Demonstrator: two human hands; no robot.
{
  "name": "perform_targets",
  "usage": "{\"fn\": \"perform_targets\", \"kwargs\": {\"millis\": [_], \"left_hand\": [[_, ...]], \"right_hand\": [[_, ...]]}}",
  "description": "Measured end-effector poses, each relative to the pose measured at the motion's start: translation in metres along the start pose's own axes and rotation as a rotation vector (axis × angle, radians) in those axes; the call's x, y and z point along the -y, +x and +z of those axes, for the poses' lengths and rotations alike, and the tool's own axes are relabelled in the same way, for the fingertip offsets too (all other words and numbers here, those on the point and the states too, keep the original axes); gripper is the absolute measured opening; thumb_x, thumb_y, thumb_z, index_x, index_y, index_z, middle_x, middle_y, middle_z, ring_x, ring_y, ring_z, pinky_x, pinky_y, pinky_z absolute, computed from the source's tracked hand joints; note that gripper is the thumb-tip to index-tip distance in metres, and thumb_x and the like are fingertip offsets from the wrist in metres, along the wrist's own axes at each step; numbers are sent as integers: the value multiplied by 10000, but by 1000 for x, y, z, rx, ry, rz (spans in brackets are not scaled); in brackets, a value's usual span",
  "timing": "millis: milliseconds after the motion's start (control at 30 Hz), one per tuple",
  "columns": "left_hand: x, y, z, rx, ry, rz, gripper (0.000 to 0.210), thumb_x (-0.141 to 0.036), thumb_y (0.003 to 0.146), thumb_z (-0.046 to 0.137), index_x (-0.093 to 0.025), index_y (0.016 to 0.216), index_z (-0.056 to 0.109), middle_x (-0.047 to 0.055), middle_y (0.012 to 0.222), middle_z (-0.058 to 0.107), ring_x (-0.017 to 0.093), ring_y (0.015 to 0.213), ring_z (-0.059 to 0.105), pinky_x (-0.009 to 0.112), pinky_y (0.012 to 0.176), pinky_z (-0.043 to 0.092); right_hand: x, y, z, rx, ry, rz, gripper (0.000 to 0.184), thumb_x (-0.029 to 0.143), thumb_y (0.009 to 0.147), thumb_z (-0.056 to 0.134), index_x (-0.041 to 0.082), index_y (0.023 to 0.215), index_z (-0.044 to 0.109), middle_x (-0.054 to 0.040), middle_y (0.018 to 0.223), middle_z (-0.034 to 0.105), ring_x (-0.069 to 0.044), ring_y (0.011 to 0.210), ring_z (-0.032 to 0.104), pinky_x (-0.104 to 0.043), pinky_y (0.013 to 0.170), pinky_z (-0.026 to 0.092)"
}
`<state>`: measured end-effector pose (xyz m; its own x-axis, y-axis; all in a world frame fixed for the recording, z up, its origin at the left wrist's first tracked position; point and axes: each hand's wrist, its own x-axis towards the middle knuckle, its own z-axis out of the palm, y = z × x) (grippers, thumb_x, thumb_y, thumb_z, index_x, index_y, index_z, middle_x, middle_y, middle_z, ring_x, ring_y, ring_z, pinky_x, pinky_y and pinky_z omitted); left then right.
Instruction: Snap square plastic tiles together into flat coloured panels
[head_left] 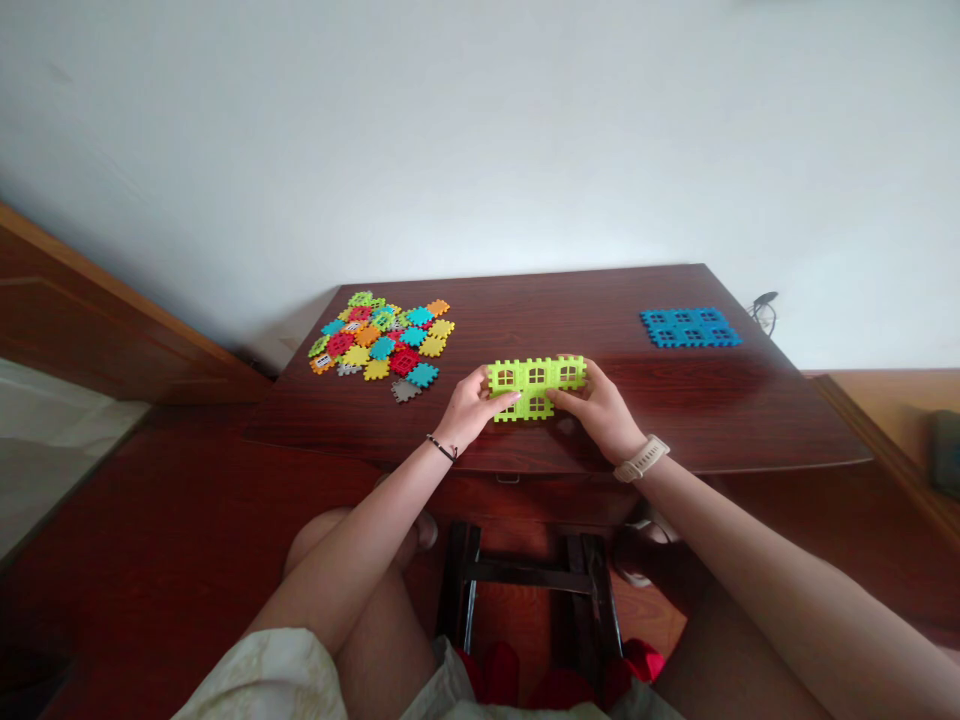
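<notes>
Between my two hands is a yellow-green panel of joined interlocking window tiles, held up over the front part of the table. Its upper row is longer on the right than its lower row. My left hand grips the left edge, thumb across the near face. My right hand grips the right side, thumb at the end of the lower row and fingers behind the upper corner. The fingers behind the panel are mostly hidden.
A loose pile of colourful interlocking tiles lies at the table's left. At the right rests a blue panel of joined window tiles. The dark wooden table stands against a white wall, with a black cable beyond its right edge.
</notes>
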<state>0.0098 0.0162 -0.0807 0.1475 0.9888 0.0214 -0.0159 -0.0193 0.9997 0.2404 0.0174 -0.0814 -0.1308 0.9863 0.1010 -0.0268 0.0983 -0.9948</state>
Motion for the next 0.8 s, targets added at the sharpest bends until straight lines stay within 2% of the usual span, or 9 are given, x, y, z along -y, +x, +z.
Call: {"fn": "perform_targets", "kwargs": {"millis": [200,467,600,800], "left_hand": [[1,3,6,-33,-47,-18,494,-437,744,936,-155,1119,780,122,1206,813,281,1094,769,403,975,622],[-3,2,14,-48,-20,-66,471,-445,741,948,-139,1078,831,127,1117,835,270,980,785,378,905,620],[-2,1,19,-72,1,-47,461,-442,768,927,-145,1109,835,118,1106,837,271,969,788,375,894,620],[-2,1,22,-121,30,-15,386,-418,775,917,-152,1045,842,110,1091,841,290,994,788,381,891,630]], "right_hand": [[1,0,2,-12,11,1,556,507,795,908,271,1197,605,-86,1221,787,-297,1105,763,-455,968,656],[2,1,5,-24,-4,-17,526,516,801,898,282,1155,588,-83,1209,794,-290,1077,772,-456,955,659],[-3,2,7,-19,-11,-38,520,520,808,889,281,1155,584,-77,1182,792,-290,1062,773,-460,946,661],[-8,2,10,-39,-2,-13,460,511,804,892,280,1075,602,-79,1146,793,-302,1043,773,-477,938,661]]}}
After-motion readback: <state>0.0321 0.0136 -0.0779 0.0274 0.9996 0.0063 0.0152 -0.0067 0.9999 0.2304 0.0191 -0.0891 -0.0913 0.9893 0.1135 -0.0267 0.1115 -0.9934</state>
